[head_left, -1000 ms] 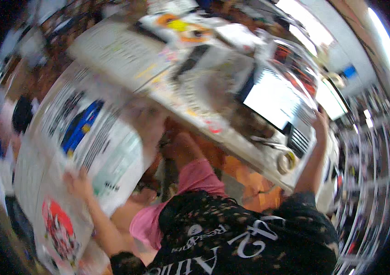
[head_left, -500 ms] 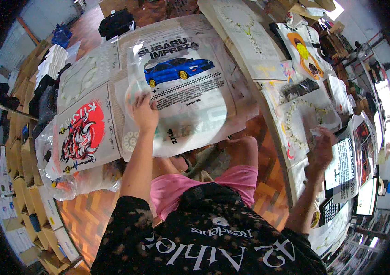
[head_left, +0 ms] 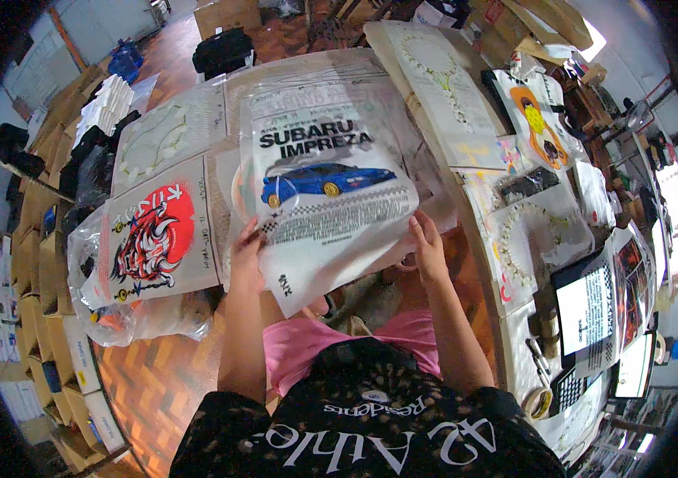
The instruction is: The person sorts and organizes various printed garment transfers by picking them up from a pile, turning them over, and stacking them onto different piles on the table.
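Wooden floor [head_left: 156, 374] is seen around a sheet-covered counter [head_left: 307, 68]; over its near edge the blue-car sheet [head_left: 331, 183] is held. Left edge of the sheet is pinched in the left hand's [head_left: 247, 259] grip, right edge in the right hand's [head_left: 430, 247] grip, thumb on top. Near end is bowed and hangs toward the body, below the hands. Judged light, floppy, probably slick and easily creased; best taken by both side edges, print left untouched. Left of the blue-car sheet, a red-mask sheet [head_left: 156, 243] is laid, crumpled clear plastic [head_left: 183, 315] beside it. Right of the blue-car sheet, across a gap, a tape roll [head_left: 538, 404] and keyboard [head_left: 570, 390] are placed.
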{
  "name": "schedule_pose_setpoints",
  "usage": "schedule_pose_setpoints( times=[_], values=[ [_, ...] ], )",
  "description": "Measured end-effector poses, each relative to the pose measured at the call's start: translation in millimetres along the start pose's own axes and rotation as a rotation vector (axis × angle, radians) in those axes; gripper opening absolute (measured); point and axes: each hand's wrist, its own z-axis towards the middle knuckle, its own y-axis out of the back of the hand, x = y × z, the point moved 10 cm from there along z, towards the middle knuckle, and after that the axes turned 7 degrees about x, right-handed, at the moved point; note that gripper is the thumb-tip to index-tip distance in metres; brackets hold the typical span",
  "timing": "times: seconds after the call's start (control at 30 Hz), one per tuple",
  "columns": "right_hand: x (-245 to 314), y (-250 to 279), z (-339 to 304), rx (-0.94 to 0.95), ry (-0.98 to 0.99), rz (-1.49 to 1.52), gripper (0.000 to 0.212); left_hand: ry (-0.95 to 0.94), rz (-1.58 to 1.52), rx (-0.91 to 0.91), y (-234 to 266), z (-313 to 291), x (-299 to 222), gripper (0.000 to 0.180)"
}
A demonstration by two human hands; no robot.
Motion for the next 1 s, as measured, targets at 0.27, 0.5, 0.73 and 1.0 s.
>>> schedule_pose_setpoints(
  times=[0.27, 0.5, 0.73, 1.0],
  values=[
    [62, -8, 20, 0.219, 0.087, -0.292, 0.035, -0.074, -0.008, 0.041, 13, -11, 18, 0.041],
    [275, 53, 15, -0.014, 0.596, -0.977, 0.039, -0.16, 0.394, 0.237, -80, -9, -13, 0.044],
    [477, 361, -72, -0.366, 0.998, -1.125, 0.043, -0.16, 0.439, 0.413, -71, 8, 12, 0.047],
    [309, 711, -305, -1.107, 0.192, -0.255, 0.026, -0.034, 0.449, 0.252, -68, 1, 7, 0.048]
  ],
)
